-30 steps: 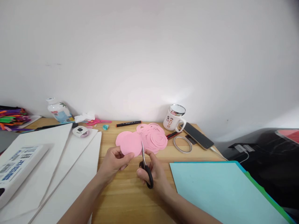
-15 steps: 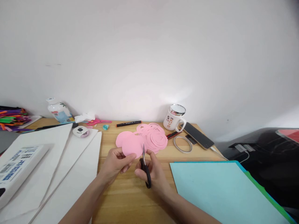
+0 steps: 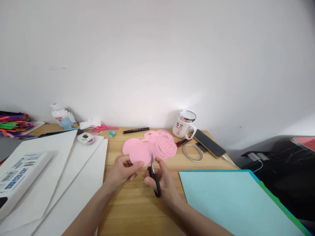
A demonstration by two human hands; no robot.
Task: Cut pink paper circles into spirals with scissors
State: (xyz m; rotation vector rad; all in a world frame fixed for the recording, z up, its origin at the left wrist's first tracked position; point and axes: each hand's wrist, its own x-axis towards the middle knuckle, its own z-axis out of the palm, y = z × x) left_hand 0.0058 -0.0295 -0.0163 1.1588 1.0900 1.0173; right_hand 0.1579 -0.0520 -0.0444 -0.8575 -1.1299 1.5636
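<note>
Between thumb and fingers, my left hand (image 3: 126,170) pinches a round piece of pink paper (image 3: 139,154) by its lower left edge. My right hand (image 3: 163,178) grips black-handled scissors (image 3: 155,182), thumb and fingers around the handles. The blades point away from me and lie at the right edge of the pink paper; whether they are parted is hard to make out. Just behind is a heap of pink paper rings and circles (image 3: 165,144) on the wooden table (image 3: 133,209), partly hidden by the held piece.
A white mug (image 3: 183,124), a tape roll (image 3: 193,152) and a phone (image 3: 209,143) stand or lie at back right. Light blue sheets (image 3: 228,196) cover the right front, white sheets (image 3: 81,177) the left. A black marker (image 3: 136,130) lies near the wall.
The scissors have turned very slightly in my right hand, their handles shifting a little right. My left hand still holds the pink paper in nearly the same place.
</note>
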